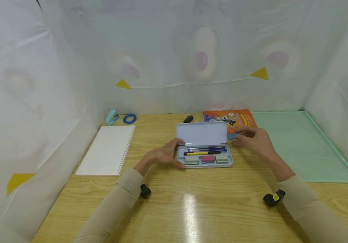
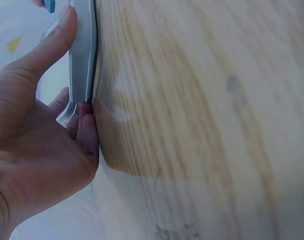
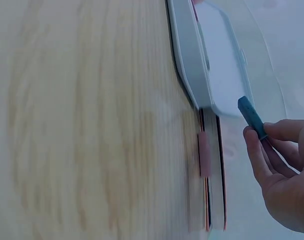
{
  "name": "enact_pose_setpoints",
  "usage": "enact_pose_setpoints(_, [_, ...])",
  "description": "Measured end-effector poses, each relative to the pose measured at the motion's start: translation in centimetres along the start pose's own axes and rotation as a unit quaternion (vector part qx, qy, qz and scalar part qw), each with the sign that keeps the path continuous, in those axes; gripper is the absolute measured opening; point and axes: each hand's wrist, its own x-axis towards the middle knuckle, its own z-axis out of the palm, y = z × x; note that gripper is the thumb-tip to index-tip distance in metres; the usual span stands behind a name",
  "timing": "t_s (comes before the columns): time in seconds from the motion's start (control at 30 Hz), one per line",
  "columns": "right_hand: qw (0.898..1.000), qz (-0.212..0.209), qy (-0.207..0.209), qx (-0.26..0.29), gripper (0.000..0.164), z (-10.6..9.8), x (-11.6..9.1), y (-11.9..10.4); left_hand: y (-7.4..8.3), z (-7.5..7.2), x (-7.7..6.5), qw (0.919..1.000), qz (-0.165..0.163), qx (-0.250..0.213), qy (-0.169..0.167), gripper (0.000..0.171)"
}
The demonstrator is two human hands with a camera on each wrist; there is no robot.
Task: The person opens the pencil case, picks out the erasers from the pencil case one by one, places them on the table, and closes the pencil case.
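A pale blue pencil case lies with its lid raised. My left hand holds its left end, thumb at the front corner and fingers behind. In the case are several pens, a yellow-and-black marker, a pink eraser and pale eraser-like blocks on either side. My right hand pinches a small blue eraser between thumb and fingers, above the table beside the lid's right edge. Under that hand, in the right wrist view, a pinkish block rests near the book's edge.
Behind the case lie an orange book and a small black object. To the left are a spiral-hole notepad, a light blue stapler and a blue tape ring. A green mat covers the right side.
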Motion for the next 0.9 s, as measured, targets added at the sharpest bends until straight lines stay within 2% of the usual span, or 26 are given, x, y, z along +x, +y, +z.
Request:
enact_pose_setpoints(0.13, [0.997, 0.024, 0.03, -0.061, 0.035, -1.6, -0.4, 1.0, 0.1, 0.0, -0.1, 1.0, -0.002, 0.001, 0.0, 0.093])
enact_pose_setpoints(0.4, [0.994, 0.063, 0.047, -0.074, 0.039, -3.9, -0.7, 3.3, 0.1, -0.1, -0.1, 1.0, -0.009, 0.002, -0.004, 0.093])
enact_pose_setpoints(0.7, [0.993, 0.087, -0.002, -0.085, 0.042, -4.7, -1.1, 4.1, -0.2, 0.0, 0.1, 0.9999, -0.006, 0.009, -0.004, 0.094])
enact_pose_setpoints(0.9, [0.992, 0.082, -0.022, -0.093, 0.041, -5.2, -1.3, 4.5, -0.2, 0.0, 0.2, 1.0, -0.004, 0.003, -0.004, 0.093])
